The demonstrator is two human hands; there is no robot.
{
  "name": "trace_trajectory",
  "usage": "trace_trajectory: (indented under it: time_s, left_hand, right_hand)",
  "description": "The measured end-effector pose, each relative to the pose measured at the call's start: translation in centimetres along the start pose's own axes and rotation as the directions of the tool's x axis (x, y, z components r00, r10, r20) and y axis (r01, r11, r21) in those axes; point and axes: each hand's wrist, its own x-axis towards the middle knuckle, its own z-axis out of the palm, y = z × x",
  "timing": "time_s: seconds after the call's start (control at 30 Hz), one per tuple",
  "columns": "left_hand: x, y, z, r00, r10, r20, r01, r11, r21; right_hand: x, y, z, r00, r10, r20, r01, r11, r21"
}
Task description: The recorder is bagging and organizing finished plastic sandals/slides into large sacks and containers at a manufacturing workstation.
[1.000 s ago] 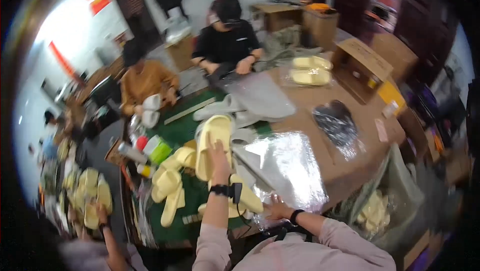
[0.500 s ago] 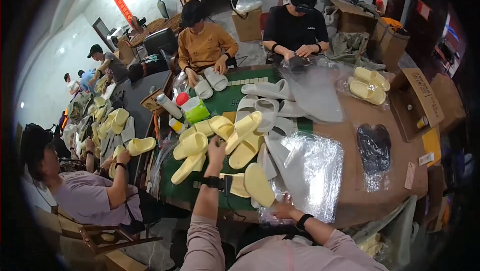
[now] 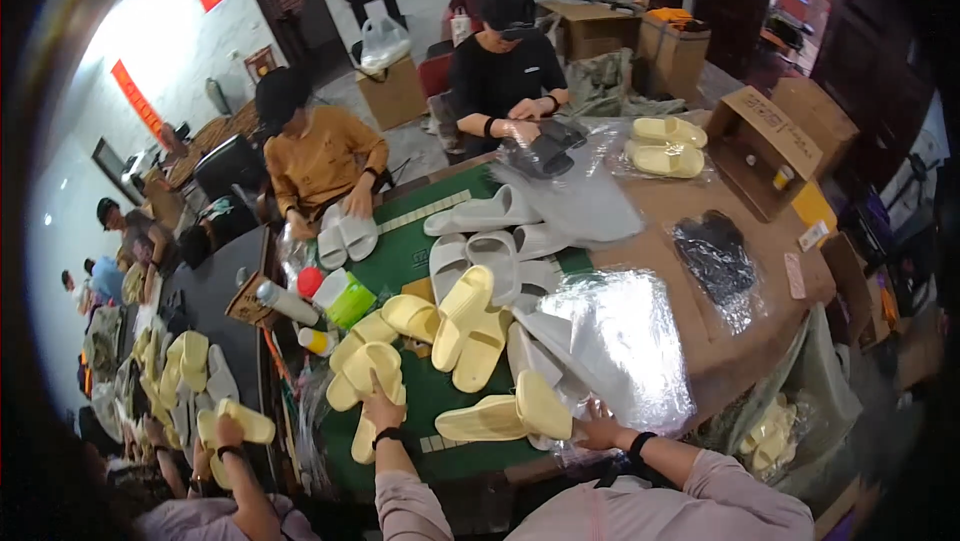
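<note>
a: obs. left hand lies on a pale yellow slipper at the near left of the green tabletop. fingers curled over its heel end, holding it. slipper sits sole up, touching other yellow slippers in a loose cluster toward the middle of the tabletop.

b: right hand?

a: right hand at the near edge, fingers spread wide against a crinkled clear plastic bag. another yellow slipper pair lies just left of that hand, one slipper flat, one tipped up on edge. cannot tell whether the fingers actually pinch the bag or only rest on it. black band on each wrist.

b: surroundings?

a: grey-white slippers farther up the tabletop. green bottle and white bottle at the left edge. brown tabletop to the right carries a dark bagged item and an open cardboard box. a bagged yellow pair lies at the far side.

b: other people?

a: person in orange top across, hands on white slippers. person in black top handling dark slippers. a third person's hand at lower left holds a yellow slipper.
</note>
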Motion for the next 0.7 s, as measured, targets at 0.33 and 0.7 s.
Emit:
trace_trajectory:
  time_s: [0.33,0.7]
  left_hand:
    - [0.3,0.7,-0.7,0.926,0.188,-0.327,-0.269,0.937,-0.224]
    - [1.1,20.5,-12.9,0.944,0.135,-0.302,-0.33,0.305,-0.893]
  right_hand:
    - [-0.1,-1.8,-0.2,0.999,0.046,0.002,-0.046,0.998,-0.053]
    - [0.1,-1.7,0.2,1.0,0.028,-0.011,-0.029,0.996,-0.085]
